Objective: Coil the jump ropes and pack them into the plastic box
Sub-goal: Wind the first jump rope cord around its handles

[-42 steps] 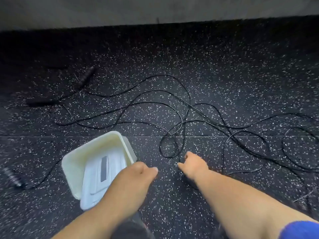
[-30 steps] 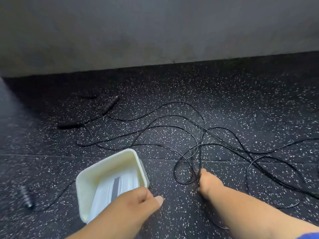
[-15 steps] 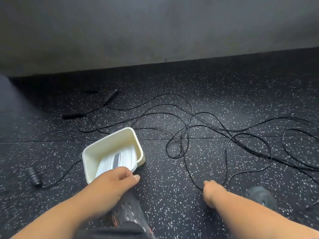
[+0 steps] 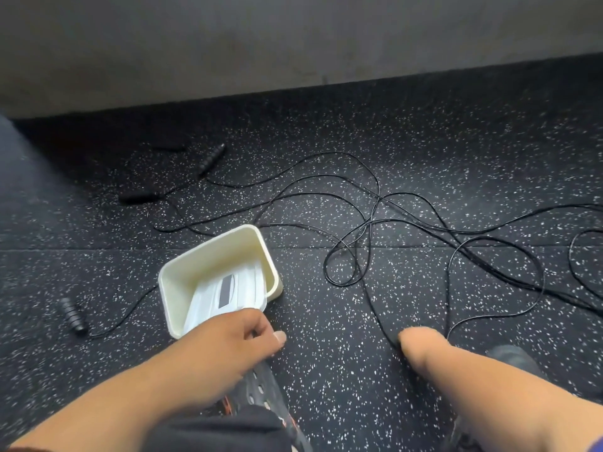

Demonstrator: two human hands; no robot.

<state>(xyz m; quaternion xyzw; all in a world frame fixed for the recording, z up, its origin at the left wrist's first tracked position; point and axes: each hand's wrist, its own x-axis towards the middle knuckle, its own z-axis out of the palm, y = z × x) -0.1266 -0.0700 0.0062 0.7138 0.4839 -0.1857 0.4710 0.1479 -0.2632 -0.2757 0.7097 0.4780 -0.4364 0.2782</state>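
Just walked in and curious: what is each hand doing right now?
Left hand: fingers curled round the near edge of the plastic box.
Right hand: curled, apparently pinching a jump rope cord.

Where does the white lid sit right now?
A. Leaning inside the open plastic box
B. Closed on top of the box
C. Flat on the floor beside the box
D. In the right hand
A: the white lid leans tilted inside the open plastic box, its lower end at the left hand.

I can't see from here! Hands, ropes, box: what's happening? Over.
Left hand gripping box rim. Right hand fisted on rope. Ropes uncoiled, tangled on floor. Lid lying inside box.
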